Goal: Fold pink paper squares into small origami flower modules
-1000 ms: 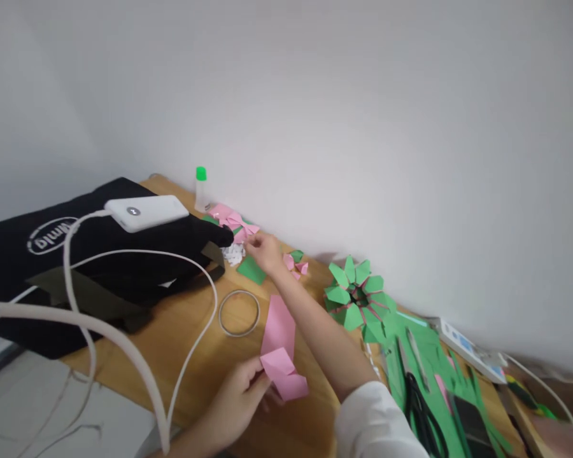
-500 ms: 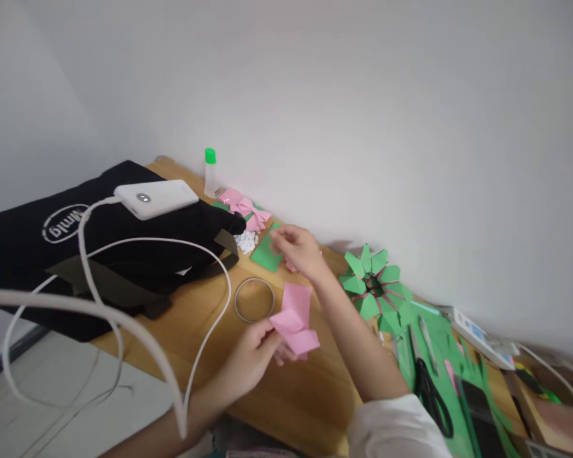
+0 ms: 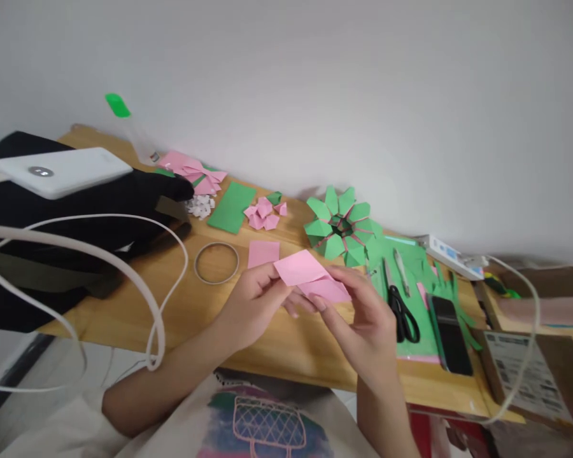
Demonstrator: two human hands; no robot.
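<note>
Between my two hands is a folded pink paper (image 3: 302,267), raised above the wooden table. My left hand (image 3: 258,302) pinches its left corner between thumb and fingers. On the right side, my right hand (image 3: 358,318) grips the paper's lower right part, thumb in front. A flat pink paper square (image 3: 263,253) lies on the table just behind my left hand. Farther back is a small cluster of folded pink paper pieces (image 3: 262,213) with a bit of green. A ring of folded green and pink paper (image 3: 339,226) sits behind my right hand.
A metal ring (image 3: 216,263) and green paper (image 3: 232,207) lie left of centre. Black scissors (image 3: 401,315), a phone (image 3: 450,334) and green sheets are at right. A glue bottle (image 3: 132,130) stands at the back left. A white cable (image 3: 138,280) loops from a power bank (image 3: 62,172).
My right hand has come back from the far side of the table and now holds the folded pink paper together with my left. The view has swung to the right.
</note>
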